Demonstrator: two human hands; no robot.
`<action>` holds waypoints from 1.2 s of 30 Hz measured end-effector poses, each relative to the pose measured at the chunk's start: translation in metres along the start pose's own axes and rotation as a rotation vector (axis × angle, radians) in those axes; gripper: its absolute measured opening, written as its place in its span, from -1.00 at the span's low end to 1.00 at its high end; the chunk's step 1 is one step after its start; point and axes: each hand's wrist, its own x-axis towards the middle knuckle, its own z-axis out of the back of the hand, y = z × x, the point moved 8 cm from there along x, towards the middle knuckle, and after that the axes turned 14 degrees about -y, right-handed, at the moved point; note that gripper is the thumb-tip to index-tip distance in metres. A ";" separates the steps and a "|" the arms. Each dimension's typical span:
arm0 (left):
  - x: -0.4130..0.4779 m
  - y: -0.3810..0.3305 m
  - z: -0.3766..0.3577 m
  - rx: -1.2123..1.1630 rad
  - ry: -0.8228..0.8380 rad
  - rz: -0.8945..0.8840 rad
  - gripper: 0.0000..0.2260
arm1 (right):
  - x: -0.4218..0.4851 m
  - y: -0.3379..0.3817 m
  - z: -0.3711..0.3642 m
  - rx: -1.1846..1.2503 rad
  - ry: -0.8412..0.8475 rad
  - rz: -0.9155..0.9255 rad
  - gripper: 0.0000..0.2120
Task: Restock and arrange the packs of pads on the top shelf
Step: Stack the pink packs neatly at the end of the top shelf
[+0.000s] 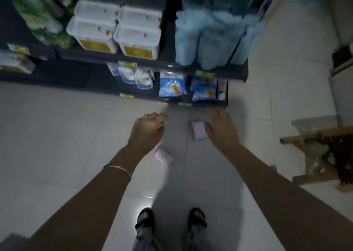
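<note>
Blue packs (208,38) are stocked on the far shelf (114,56); left hand (148,129) and right hand (220,128) are held loose, empty, over pink packs (199,130).

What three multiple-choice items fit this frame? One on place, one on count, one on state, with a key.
1. Where do the pink packs lie?
A) on the tiled floor
B) on the top shelf
C) inside a white tub

2. How many pink packs show?
A) one
B) two
C) four

3. What does the left hand hold?
A) a blue pack
B) nothing
C) a green bottle

Key:
1 A: both packs rest on the tiles in front of the person's feet.
2 B: one lies just below the left hand and one beside the right hand.
3 B: its fingers curl loosely around nothing.
</note>
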 end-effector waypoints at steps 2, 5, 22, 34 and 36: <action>-0.030 0.027 -0.047 -0.048 0.024 0.004 -0.75 | -0.017 -0.015 -0.054 0.023 0.003 -0.039 -0.66; -0.069 0.064 -0.119 -0.064 0.076 0.002 -0.76 | -0.043 -0.037 -0.135 0.084 0.004 -0.048 -0.58; -0.122 0.178 -0.396 0.243 0.195 -0.460 -0.62 | -0.039 -0.150 -0.393 -0.011 0.004 0.070 -0.63; -0.139 0.187 -0.434 0.304 0.367 -0.886 -0.24 | 0.001 -0.150 -0.444 -0.072 -0.013 0.166 -0.60; -0.146 0.186 -0.442 0.292 0.463 -0.884 -0.22 | 0.000 -0.158 -0.444 -0.083 -0.035 0.118 -0.60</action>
